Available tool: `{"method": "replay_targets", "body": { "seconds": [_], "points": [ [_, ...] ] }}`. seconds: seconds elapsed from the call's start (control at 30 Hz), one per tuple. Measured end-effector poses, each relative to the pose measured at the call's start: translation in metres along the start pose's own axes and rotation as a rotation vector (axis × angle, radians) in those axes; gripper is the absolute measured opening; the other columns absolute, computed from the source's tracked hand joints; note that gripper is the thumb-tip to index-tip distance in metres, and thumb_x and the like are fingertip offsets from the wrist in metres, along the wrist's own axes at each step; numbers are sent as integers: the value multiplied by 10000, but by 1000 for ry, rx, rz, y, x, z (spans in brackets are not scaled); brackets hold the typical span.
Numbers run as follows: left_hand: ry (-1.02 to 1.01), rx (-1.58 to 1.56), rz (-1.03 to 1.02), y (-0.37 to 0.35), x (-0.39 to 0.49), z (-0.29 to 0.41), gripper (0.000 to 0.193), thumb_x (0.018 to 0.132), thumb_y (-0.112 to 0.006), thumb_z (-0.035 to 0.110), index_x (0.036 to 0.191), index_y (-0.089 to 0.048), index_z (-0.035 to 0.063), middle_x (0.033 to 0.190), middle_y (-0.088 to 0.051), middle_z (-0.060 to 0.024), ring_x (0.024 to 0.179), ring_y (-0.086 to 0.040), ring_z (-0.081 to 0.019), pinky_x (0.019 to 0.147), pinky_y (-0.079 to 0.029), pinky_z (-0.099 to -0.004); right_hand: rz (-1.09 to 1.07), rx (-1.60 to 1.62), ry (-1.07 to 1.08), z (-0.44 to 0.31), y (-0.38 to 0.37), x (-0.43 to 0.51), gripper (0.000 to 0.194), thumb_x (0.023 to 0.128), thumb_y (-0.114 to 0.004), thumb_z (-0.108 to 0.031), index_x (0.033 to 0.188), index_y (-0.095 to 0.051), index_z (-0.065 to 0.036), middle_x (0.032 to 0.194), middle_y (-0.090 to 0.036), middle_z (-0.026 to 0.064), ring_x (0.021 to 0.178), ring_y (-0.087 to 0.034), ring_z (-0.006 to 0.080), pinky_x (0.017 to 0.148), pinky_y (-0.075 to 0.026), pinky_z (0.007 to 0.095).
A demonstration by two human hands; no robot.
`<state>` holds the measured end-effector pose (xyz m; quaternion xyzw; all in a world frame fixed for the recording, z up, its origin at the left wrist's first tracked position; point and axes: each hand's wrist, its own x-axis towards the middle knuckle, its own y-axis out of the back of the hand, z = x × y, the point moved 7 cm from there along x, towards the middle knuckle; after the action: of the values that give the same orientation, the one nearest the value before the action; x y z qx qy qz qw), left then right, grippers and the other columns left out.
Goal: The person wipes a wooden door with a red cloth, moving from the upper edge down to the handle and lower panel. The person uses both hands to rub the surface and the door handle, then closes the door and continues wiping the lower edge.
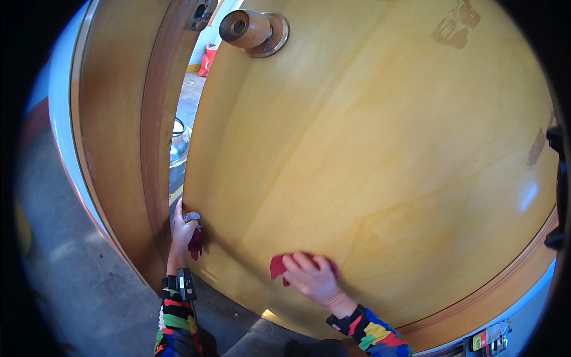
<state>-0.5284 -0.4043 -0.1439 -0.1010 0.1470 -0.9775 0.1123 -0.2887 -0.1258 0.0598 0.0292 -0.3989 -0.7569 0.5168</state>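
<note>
A yellow-brown wooden door point(339, 147) fills most of the head view, standing slightly ajar. Low on its face, my right hand point(314, 279) presses a dark red cloth point(277, 266) flat under the fingers; the hand looks a little blurred. At the door's free edge is my left hand point(182, 231), its index finger pointing up along that edge. A grey cloth point(192, 217) and a second dark red cloth point(195, 245) are bunched in its grip, partly hidden by the fingers. Higher up, a round metal doorknob point(245, 29) with a keyhole sticks out.
The wooden door frame point(117, 134) with its strike plate point(201, 14) rises left of the gap. Through the gap show a red bag point(207, 62) and a clear container point(179, 145). Worn brown patches point(457, 24) mark the door. Concrete floor point(102, 285) lies below.
</note>
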Motion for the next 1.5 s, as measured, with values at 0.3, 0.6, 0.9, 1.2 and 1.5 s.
{"method": "replay_targets", "body": {
  "seconds": [0.3,0.6,0.9,1.2,1.5],
  "points": [
    [14,68,-37,-6,-5,15,849,835,-547,-77,1606,-226,78,971,-654,-19,807,-619,-104,701,-582,-285,464,-434,-707,161,128,35,331,771,-807,-130,1079,-754,-238,1282,-632,66,1198,-555,325,966,-416,476],
    [-61,85,-5,-5,-1,13,856,767,-552,-78,1573,-299,57,1050,-660,-64,827,-635,-117,682,-584,-290,-93,44,40,-4,3,-24,209,839,-666,-285,1020,-713,-194,1193,-634,24,1130,-567,207,841,-427,439],
    [-17,63,-20,-4,-2,6,827,756,-589,-31,1540,-325,1,1249,-582,-133,1018,-628,-197,770,-582,-303,429,-480,-398,181,145,88,464,765,-764,-96,1212,-695,-200,1316,-622,80,1194,-569,329,891,-461,481],
    [1,85,-20,-9,-14,22,838,752,-617,-9,1537,-327,-4,1320,-537,-171,1086,-606,-220,782,-579,-308,178,-214,-119,93,67,102,353,782,-726,-191,1134,-702,-169,1210,-665,49,1076,-604,261,810,-456,412],
    [-109,245,35,-7,-7,16,864,748,-618,25,1549,-298,-15,1436,-473,-223,1320,-485,-323,1127,-388,-378,335,-302,-118,142,106,152,234,791,-710,-176,1023,-683,-151,1275,-636,53,1031,-593,235,750,-436,390]
  ]
}}
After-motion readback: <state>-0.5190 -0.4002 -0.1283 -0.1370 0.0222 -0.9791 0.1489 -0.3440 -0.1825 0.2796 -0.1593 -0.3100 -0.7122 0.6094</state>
